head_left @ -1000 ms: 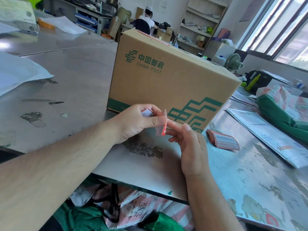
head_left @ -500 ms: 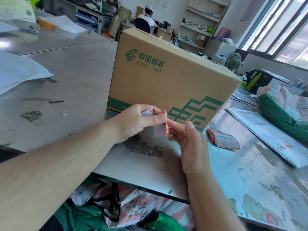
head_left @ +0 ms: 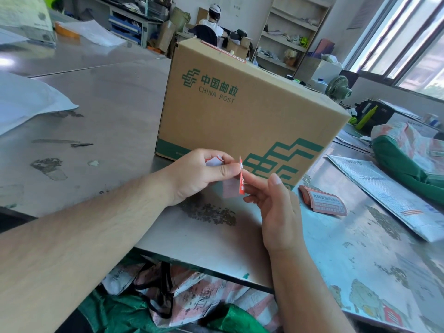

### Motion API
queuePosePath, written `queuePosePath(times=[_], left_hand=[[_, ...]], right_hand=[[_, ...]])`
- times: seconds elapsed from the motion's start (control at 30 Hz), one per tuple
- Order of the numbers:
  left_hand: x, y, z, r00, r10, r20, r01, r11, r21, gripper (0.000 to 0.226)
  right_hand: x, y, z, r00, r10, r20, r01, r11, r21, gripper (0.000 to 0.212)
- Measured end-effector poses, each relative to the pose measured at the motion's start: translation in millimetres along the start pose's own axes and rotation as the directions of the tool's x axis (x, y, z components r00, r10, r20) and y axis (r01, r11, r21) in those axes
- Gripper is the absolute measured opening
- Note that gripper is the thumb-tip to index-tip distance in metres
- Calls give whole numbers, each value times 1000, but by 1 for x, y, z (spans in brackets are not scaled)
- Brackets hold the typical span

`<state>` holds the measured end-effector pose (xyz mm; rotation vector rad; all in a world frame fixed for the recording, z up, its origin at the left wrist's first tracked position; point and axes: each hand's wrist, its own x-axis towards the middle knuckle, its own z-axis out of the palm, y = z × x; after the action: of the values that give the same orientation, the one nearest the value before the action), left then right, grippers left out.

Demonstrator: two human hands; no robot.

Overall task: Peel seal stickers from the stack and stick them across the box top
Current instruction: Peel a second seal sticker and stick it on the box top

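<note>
A brown China Post cardboard box (head_left: 240, 111) stands on the metal table (head_left: 115, 111) right in front of me. A red seal sticker (head_left: 223, 52) lies along its top near the far edge. My left hand (head_left: 201, 174) and my right hand (head_left: 276, 203) meet just before the box's front face. Between their fingertips an orange-red seal sticker (head_left: 241, 179) stands edge-on, with its pale backing paper (head_left: 229, 188) hanging to the left of it. White scraps (head_left: 215, 162) are curled inside my left hand. The stack of stickers (head_left: 324, 200) lies on the table right of my right hand.
A large striped mail envelope (head_left: 384, 195) and a green and pink woven sack (head_left: 408, 159) lie on the right. A white bag (head_left: 24, 102) rests far left. More sacks (head_left: 192, 304) sit below the table's front edge. A person sits at the back by shelves.
The sticker has turned more upright and edge-on between my fingers, and the pale backing has come further away from it. My right fingers have opened slightly. The box and the stack have not moved.
</note>
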<state>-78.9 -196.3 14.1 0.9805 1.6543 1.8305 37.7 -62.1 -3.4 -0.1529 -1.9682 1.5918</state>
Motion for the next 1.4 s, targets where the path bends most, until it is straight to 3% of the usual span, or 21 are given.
queuePosePath(times=[0.4, 0.6, 1.17, 1.4], left_hand=[[2, -4, -3, 1000, -10, -20, 11, 999, 41, 31], [1, -3, -3, 1000, -11, -21, 12, 998, 67, 6], [2, -7, -3, 998, 52, -28, -49, 994, 101, 6], [2, -5, -1, 998, 56, -21, -52, 984, 171, 8]], right_hand=[[-2, -4, 1, 999, 11, -51, -14, 999, -52, 48], [-4, -4, 4, 996, -58, -69, 47, 988, -147, 49], [-4, -3, 5, 990, -49, -131, 19, 976, -217, 52], [-4, -7, 8, 992, -52, -114, 21, 965, -260, 39]])
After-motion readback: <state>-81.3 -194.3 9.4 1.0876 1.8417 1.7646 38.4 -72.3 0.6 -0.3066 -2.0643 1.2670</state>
